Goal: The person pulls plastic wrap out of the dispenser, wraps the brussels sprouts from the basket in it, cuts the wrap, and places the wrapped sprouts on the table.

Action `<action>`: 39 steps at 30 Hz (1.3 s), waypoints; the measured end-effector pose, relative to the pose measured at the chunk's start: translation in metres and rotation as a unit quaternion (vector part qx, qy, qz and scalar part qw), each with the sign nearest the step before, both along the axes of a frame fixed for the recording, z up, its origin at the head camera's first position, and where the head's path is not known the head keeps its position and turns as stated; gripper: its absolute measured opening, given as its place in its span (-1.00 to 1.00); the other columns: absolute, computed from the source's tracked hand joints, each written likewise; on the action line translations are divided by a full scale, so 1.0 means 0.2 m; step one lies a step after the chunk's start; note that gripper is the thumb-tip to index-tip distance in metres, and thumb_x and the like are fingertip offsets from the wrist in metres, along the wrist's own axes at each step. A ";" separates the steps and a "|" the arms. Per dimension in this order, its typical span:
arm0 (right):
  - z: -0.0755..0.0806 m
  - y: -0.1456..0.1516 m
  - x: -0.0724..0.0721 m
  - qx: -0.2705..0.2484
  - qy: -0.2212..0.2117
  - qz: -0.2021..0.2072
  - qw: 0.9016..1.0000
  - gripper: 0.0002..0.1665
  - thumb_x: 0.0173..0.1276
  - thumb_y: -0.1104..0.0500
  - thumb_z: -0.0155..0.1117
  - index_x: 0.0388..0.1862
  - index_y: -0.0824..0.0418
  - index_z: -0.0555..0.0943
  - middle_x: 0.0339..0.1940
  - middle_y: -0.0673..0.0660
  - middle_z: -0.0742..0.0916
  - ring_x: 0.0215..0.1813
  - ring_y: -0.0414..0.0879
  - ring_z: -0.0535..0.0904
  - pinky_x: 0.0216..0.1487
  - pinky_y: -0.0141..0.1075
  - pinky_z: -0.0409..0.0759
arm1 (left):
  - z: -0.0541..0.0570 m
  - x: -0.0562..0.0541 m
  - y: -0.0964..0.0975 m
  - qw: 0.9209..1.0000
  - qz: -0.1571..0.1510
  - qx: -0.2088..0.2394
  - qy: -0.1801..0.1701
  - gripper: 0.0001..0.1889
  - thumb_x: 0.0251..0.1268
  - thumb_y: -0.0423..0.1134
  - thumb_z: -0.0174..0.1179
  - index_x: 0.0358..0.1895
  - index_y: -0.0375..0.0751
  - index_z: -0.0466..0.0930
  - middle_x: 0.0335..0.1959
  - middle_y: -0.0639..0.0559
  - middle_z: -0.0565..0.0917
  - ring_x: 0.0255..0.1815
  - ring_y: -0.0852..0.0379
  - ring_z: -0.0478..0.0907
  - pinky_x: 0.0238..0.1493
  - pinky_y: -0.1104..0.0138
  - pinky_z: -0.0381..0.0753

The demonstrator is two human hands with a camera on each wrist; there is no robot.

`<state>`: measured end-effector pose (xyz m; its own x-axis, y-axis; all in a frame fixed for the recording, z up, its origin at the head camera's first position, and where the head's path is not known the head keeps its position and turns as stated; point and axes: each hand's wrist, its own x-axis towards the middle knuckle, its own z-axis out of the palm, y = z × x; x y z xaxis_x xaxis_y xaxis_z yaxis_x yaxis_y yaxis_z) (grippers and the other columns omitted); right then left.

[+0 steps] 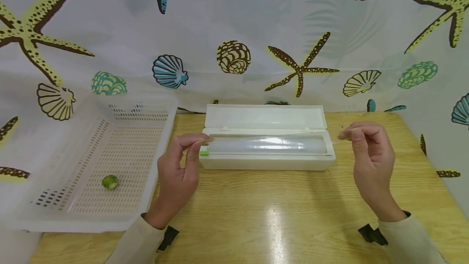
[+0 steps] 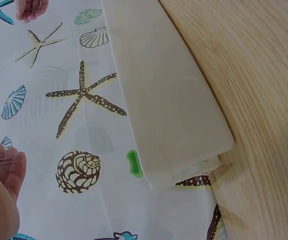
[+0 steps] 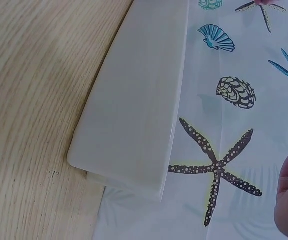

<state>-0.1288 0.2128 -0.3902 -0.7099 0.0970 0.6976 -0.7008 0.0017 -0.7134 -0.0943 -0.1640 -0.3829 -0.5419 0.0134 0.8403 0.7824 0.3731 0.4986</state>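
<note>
A white cling film dispenser (image 1: 267,164) stands on the table with its lid (image 1: 264,117) raised at the back. Inside lies a shiny roll of cling film (image 1: 242,145). My left hand (image 1: 180,172) pinches the film between thumb and fingers just off the box's left end, close to a green tab (image 1: 204,152). Beyond the right end, my right hand (image 1: 373,166) pinches the film's other side. The clear film stretches between both hands above the roll; its outline is hard to see. Both wrist views show the dispenser's front wall (image 2: 169,95) from below.
To the left is a white perforated plastic basket (image 1: 154,166) with one small green Brussels sprout (image 1: 110,182) in it. A sheet printed with shells and starfish (image 1: 278,19) hangs behind the wooden table (image 1: 238,211).
</note>
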 end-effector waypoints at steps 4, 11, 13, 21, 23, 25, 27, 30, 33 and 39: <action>0.01 -0.01 0.00 -0.002 0.002 0.004 1.000 -0.79 0.72 0.47 0.04 -0.02 0.73 0.45 -0.05 0.22 0.71 -0.01 0.01 0.70 0.19 -0.25 0.65 | 0.01 0.01 -0.01 1.000 0.002 0.002 0.006 -0.61 0.81 -0.16 0.06 -0.01 -0.52 0.64 -0.09 -0.25 0.78 -0.07 -0.08 0.77 0.03 0.41 0.64; 0.02 0.01 0.00 0.005 0.014 -0.022 1.000 -0.79 0.70 0.48 0.07 -0.05 0.73 0.46 -0.07 0.18 0.74 0.05 0.02 0.66 0.21 -0.27 0.60 | 0.00 0.02 -0.01 1.000 -0.020 -0.012 0.020 -0.63 0.81 -0.18 0.07 -0.03 -0.53 0.61 -0.11 -0.26 0.78 -0.43 0.16 0.50 -0.24 0.39 0.50; 0.02 0.01 0.01 -0.002 0.018 -0.020 1.000 -0.80 0.70 0.48 0.08 -0.05 0.73 0.46 -0.07 0.19 0.74 0.05 0.03 0.66 0.20 -0.27 0.59 | 0.00 0.02 -0.01 0.999 -0.022 -0.012 0.026 -0.63 0.81 -0.18 0.07 -0.03 -0.53 0.61 -0.12 -0.27 0.78 -0.48 0.19 0.42 -0.29 0.37 0.46; 0.03 0.01 0.03 -0.001 0.022 -0.021 1.000 -0.79 0.71 0.46 0.08 -0.04 0.71 0.48 -0.06 0.17 0.74 0.05 0.01 0.67 0.23 -0.27 0.58 | 0.01 0.03 0.00 0.999 -0.023 -0.009 0.040 -0.64 0.80 -0.19 0.07 -0.04 -0.53 0.61 -0.14 -0.28 0.79 -0.54 0.20 0.38 -0.33 0.35 0.47; 0.03 0.01 0.04 -0.001 0.023 -0.021 1.000 -0.79 0.71 0.46 0.08 -0.04 0.72 0.48 -0.06 0.18 0.74 0.04 0.00 0.67 0.23 -0.27 0.58 | 0.02 0.03 0.00 0.999 -0.027 -0.004 0.038 -0.63 0.80 -0.19 0.07 -0.04 -0.54 0.61 -0.14 -0.29 0.78 -0.53 0.19 0.39 -0.29 0.36 0.50; 0.03 0.01 0.04 -0.004 0.026 -0.020 0.999 -0.79 0.70 0.46 0.09 -0.04 0.72 0.48 -0.06 0.19 0.74 0.02 -0.01 0.68 0.22 -0.28 0.59 | 0.03 0.04 0.00 0.999 -0.033 0.000 0.033 -0.63 0.80 -0.19 0.07 -0.04 -0.54 0.61 -0.14 -0.30 0.78 -0.52 0.18 0.40 -0.26 0.38 0.51; 0.04 0.00 0.04 -0.010 0.029 -0.020 0.999 -0.78 0.70 0.45 0.10 -0.05 0.72 0.49 -0.06 0.20 0.74 0.01 -0.02 0.69 0.20 -0.29 0.60 | 0.03 0.04 0.00 0.999 -0.039 0.004 0.028 -0.63 0.81 -0.20 0.07 -0.03 -0.55 0.61 -0.14 -0.30 0.78 -0.51 0.17 0.41 -0.23 0.37 0.52; 0.04 0.00 0.04 -0.017 0.033 -0.021 0.999 -0.78 0.70 0.45 0.12 -0.06 0.72 0.49 -0.07 0.21 0.73 -0.01 -0.02 0.70 0.19 -0.29 0.60 | 0.04 0.05 0.00 0.999 -0.044 0.006 0.026 -0.63 0.81 -0.20 0.06 -0.03 -0.55 0.60 -0.15 -0.29 0.78 -0.50 0.17 0.40 -0.26 0.37 0.50; 0.05 -0.01 0.05 -0.021 0.036 -0.020 0.999 -0.78 0.69 0.45 0.12 -0.07 0.71 0.49 -0.08 0.21 0.73 -0.02 -0.02 0.70 0.18 -0.30 0.61 | 0.04 0.06 0.00 0.998 -0.048 0.007 0.033 -0.63 0.81 -0.21 0.06 -0.04 -0.56 0.59 -0.16 -0.29 0.77 -0.48 0.16 0.42 -0.26 0.36 0.50; 0.07 -0.02 0.05 -0.028 0.045 -0.015 0.998 -0.78 0.70 0.44 0.12 -0.09 0.70 0.50 -0.10 0.21 0.74 -0.01 -0.02 0.69 0.20 -0.28 0.61 | 0.04 0.07 0.00 0.997 -0.049 0.008 0.053 -0.63 0.81 -0.22 0.06 -0.07 -0.59 0.58 -0.18 -0.33 0.76 -0.43 0.12 0.51 -0.20 0.39 0.53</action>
<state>-0.1190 0.2096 -0.3770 -0.6405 0.1587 0.7514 -0.7624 -0.0139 -0.6469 -0.0808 -0.1635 -0.3744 -0.4468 0.0492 0.8933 0.8636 0.2845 0.4163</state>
